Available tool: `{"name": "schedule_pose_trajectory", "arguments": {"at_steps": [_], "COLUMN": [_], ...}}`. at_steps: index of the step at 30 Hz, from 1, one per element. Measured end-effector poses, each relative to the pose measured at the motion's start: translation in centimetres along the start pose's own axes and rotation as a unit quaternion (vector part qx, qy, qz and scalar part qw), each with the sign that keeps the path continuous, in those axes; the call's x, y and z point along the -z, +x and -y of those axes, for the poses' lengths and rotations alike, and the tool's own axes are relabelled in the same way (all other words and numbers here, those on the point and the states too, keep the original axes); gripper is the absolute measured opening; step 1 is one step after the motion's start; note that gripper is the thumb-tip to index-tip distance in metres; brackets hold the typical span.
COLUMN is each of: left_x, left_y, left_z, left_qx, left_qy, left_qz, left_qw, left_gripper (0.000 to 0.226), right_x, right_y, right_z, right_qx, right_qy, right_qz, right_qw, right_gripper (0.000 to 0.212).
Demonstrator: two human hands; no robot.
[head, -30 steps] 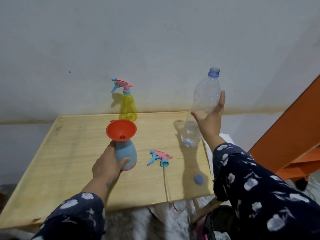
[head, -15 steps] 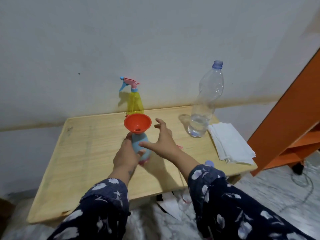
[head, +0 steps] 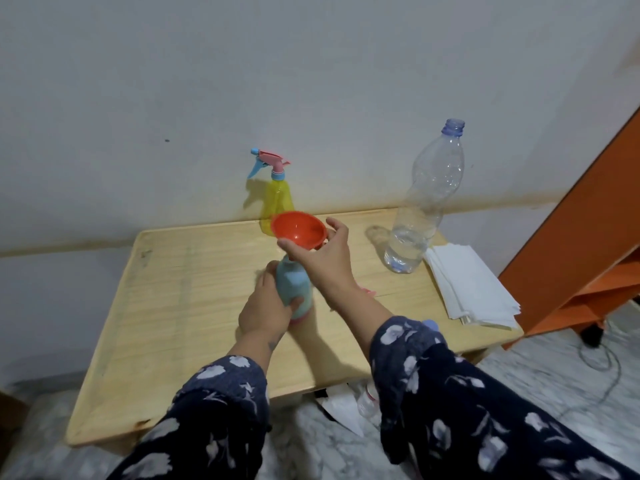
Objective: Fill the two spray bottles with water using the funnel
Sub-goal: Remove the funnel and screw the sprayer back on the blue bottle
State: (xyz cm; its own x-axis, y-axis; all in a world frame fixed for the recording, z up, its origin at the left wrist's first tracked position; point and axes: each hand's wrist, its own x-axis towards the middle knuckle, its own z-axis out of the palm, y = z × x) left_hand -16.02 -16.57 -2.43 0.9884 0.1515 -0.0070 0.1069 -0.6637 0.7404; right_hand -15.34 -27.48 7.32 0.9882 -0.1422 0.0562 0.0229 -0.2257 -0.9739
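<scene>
My left hand (head: 265, 308) grips the blue spray bottle (head: 293, 289), which stands without its head on the wooden table (head: 173, 306). My right hand (head: 322, 259) holds the orange funnel (head: 298, 229) by its rim, just above the blue bottle's neck. The yellow spray bottle (head: 276, 199), with its pink and blue trigger head on, stands at the table's back edge by the wall. A clear plastic water bottle (head: 424, 206), uncapped and holding a little water, stands upright at the back right. The loose pink trigger head (head: 367, 291) lies mostly hidden behind my right wrist.
A stack of white paper napkins (head: 471, 285) lies at the table's right end. A blue bottle cap (head: 430, 324) peeks out beside my right sleeve. An orange shelf unit (head: 588, 237) stands to the right on the marble floor, with a cable near it.
My right hand set the water bottle down at the back right, crossed over and took hold of the funnel, lifting it off the blue bottle's neck. The left hand kept its hold.
</scene>
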Motion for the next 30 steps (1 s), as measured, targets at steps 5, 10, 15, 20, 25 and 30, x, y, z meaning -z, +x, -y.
{"name": "schedule_pose_trajectory", "arguments": {"at_steps": [5, 10, 15, 20, 25, 30], "left_x": [-0.5, -1.1, -1.2, -1.3, -1.4, -1.5], "left_y": [-0.1, -0.2, -0.1, -0.1, -0.1, 0.1], "left_z": [0.8, 1.2, 1.6, 1.6, 1.5, 1.3], "left_qx": [-0.03, -0.02, -0.02, -0.024, -0.027, -0.027], "left_qy": [-0.016, -0.036, -0.054, -0.057, -0.063, -0.065], "left_qz": [-0.009, -0.013, -0.023, -0.032, -0.03, -0.029], "left_qw": [0.999, 0.999, 0.998, 0.998, 0.997, 0.997], "left_gripper": [0.079, 0.08, 0.079, 0.077, 0.081, 0.089], "right_x": [4.6, 9.7, 12.3, 12.6, 12.3, 11.5], "right_y": [3.0, 5.0, 6.2, 6.6, 6.2, 4.3], "right_z": [-0.2, -5.2, -10.0, -12.4, -12.6, -10.5], "right_qx": [-0.07, -0.135, -0.204, -0.204, -0.194, -0.017], "right_qy": [0.044, -0.034, -0.08, -0.088, -0.093, -0.338], "right_qz": [-0.046, -0.036, -0.063, -0.058, -0.053, -0.114], "right_qw": [0.996, 0.99, 0.974, 0.973, 0.975, 0.934], "right_gripper": [0.087, 0.09, 0.09, 0.079, 0.089, 0.049]}}
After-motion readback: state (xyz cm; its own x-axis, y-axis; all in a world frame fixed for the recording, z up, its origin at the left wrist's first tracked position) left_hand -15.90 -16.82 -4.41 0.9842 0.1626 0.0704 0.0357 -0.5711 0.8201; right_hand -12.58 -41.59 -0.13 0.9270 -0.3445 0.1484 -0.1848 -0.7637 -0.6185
